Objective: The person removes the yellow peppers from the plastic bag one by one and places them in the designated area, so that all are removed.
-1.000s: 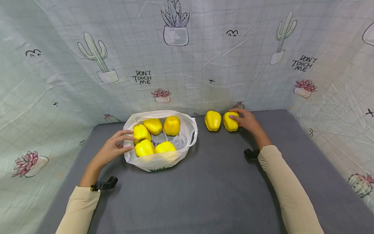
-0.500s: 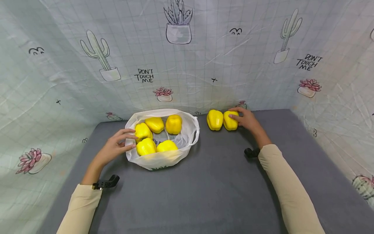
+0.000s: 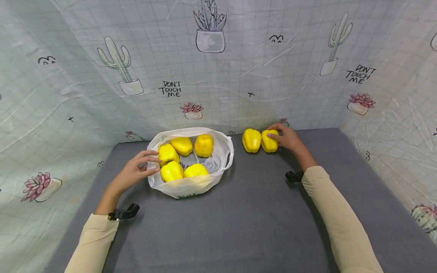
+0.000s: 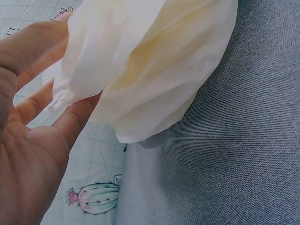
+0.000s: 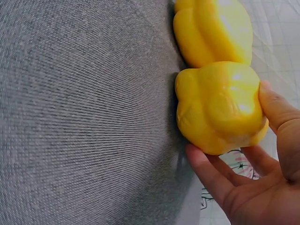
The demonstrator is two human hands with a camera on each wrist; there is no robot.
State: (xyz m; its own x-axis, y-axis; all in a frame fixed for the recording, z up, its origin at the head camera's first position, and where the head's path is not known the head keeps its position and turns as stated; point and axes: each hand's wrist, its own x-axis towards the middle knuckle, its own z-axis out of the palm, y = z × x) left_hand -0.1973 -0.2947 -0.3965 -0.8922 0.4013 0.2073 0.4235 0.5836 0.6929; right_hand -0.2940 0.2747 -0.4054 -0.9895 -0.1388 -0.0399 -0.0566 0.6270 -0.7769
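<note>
Seven yellow bell peppers [image 3: 204, 145] showing: five in a white plastic bag [image 3: 191, 188] on the far left, two just right of it. Left hand [image 3: 136, 168], loosely spread, touches the bag; right hand [image 3: 288, 138] grips the rightmost pepper [image 3: 269, 142]. Gray cloth [image 3: 239, 212] surface, cactus-print curtain [image 3: 239, 68] behind.

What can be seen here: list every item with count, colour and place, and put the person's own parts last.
Bag: 1, white, on the table, open at the top
Bagged peppers: 5 visible, yellow, inside the bag
Loose peppers: 2, yellow, touching side by side, right of the bag
Table: 1, grey, under the bag and loose peppers
Curtain: at least 1, pale with printed plants, behind and beside the table
Wrist cameras: 2, black, one at each wrist
Sleeves: 2, beige, on the forearms
Left hand: 1, bare, at the bag's left edge
Right hand: 1, bare, holding the rightmost pepper
</note>
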